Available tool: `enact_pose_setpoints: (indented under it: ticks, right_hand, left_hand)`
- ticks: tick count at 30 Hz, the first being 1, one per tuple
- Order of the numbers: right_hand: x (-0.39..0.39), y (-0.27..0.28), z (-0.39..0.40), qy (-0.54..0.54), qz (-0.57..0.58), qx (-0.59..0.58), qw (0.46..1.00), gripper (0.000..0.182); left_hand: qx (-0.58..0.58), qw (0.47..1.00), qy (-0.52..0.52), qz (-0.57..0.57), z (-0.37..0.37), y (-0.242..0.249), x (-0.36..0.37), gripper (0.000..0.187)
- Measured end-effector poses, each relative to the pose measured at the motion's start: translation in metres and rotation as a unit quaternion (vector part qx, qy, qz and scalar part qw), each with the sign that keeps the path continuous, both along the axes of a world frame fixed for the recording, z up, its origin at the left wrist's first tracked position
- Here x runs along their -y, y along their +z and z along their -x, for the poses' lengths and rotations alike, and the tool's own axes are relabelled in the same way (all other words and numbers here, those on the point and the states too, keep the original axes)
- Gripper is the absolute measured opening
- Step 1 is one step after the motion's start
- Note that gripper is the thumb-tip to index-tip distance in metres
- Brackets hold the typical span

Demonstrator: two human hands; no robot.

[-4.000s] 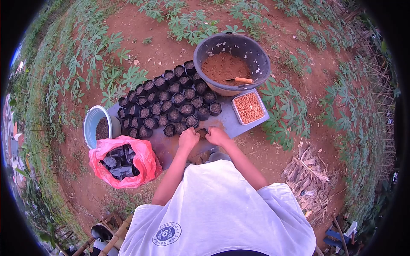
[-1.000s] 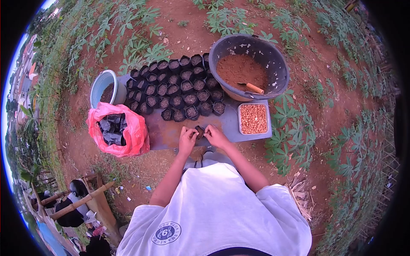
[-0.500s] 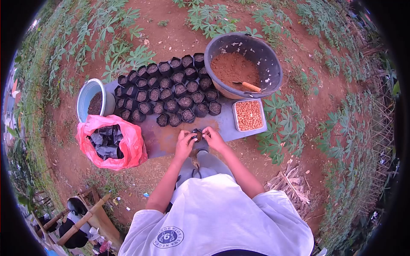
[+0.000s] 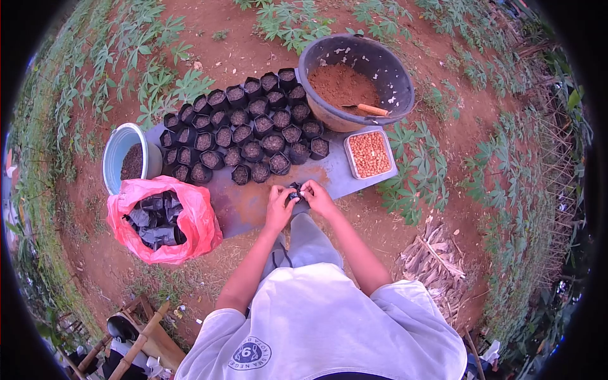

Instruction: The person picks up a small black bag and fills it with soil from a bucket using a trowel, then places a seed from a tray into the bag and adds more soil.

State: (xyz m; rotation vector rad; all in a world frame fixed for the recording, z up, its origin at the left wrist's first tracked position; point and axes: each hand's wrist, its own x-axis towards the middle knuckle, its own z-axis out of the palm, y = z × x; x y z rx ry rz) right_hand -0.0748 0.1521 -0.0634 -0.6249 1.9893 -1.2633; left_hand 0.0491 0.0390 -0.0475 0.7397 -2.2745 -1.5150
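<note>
At the near edge of the table, a small black plastic planting bag (image 4: 294,190) is held between my two hands. My left hand (image 4: 278,205) pinches its left side, and the fingers of my right hand (image 4: 316,196) close on its right side. Its rim looks crumpled, and its inside is mostly hidden. Just beyond stand rows of black planting bags (image 4: 252,149) filled with dark soil. To the right, a clear square tub (image 4: 369,155) holds orange-tan seeds or kernels.
A large black basin (image 4: 399,76) of reddish soil, with a wooden-handled trowel (image 4: 372,109) in it, stands at the back right. On the left are a light-blue bucket (image 4: 152,159) with dark soil and a pink plastic bag (image 4: 206,221) of black bags. Leafy plants surround the table (image 4: 237,215).
The planting bag's mouth, round and showing brown inside before, now looks gathered between my fingers. My hands have drawn closer together. The whole view has shifted slightly.
</note>
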Motion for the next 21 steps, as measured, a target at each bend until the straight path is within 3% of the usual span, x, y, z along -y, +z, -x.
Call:
enact_pose_setpoints:
  ticks: [6, 9, 11, 21]
  right_hand:
    - [-0.002, 0.015, -0.005, 0.001, 0.001, 0.017, 1.0, 0.007]
    - [-0.004, 0.022, -0.014, -0.004, -0.019, 0.005, 1.0, 0.015]
    - [-0.002, 0.019, -0.022, -0.024, -0.021, -0.091, 0.995, 0.02]
    - [-0.002, 0.027, -0.042, -0.086, -0.046, -0.135, 0.986, 0.015]
  left_hand:
    - [-0.004, 0.999, -0.022, 0.038, 0.0, -0.002, 0.004, 0.033]
    - [0.004, 0.996, -0.037, 0.078, 0.0, 0.006, 0.005, 0.035]
    - [0.002, 0.995, -0.045, 0.085, 0.001, 0.008, 0.006, 0.036]
    - [0.023, 0.988, -0.056, 0.142, 0.003, 0.012, 0.008, 0.04]
